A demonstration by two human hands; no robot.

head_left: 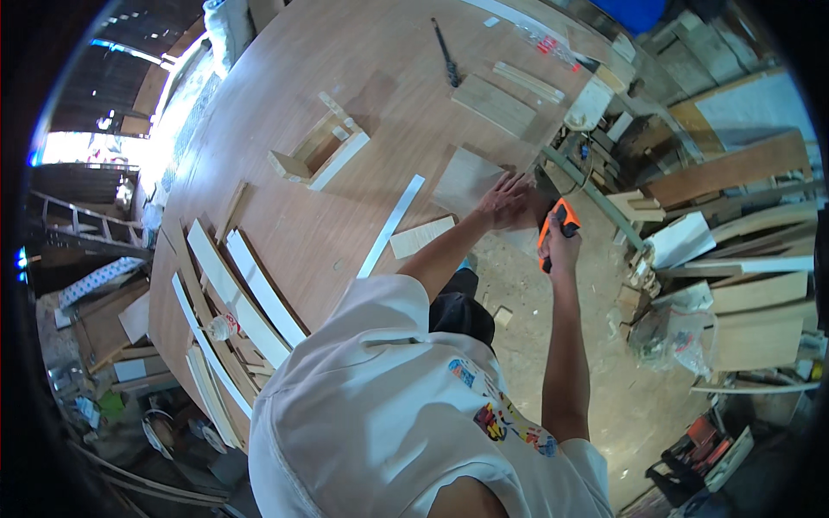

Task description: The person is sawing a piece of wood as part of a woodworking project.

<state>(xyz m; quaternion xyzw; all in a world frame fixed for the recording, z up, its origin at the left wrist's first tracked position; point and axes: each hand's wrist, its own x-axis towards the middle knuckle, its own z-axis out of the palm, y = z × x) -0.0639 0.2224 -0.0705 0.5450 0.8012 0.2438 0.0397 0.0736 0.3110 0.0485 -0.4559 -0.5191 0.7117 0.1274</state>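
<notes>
Orange-handled saw [557, 217] in right hand [564, 249], board [462, 180] under left hand [508, 200]

No lettering or numbers can be read.

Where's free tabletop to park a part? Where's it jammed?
Widest bare tabletop: beyond the open wooden box, left of the dark slim tool. Smaller patch: between box and single white strip. Crowded: lower-left edge, long pale strips; also right edge, left hand on the board, right hand holding the orange-handled tool.
</notes>
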